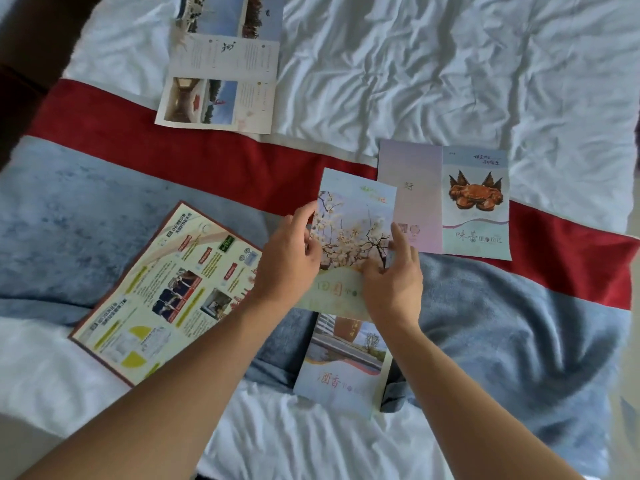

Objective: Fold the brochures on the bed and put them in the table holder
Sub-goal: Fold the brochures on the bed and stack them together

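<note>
A folded brochure with white blossoms [349, 223] sits in the middle of the bed between my hands. My left hand [291, 251] pinches its left edge with thumb and fingers. My right hand [393, 271] holds its right edge near the lower corner. Just below it lies a folded blue brochure with a building photo [343, 365]. An unfolded crab brochure [450, 202] lies flat to the right, partly under the blossom one. An open yellow-and-green leaflet [166, 296] lies at the left. Another open brochure with photos [221, 74] lies at the top. No table holder is in view.
The bed has a crumpled white sheet [450, 64] and a blue runner with a red band [104, 140] across it. Dark furniture [20, 46] edges the top left corner.
</note>
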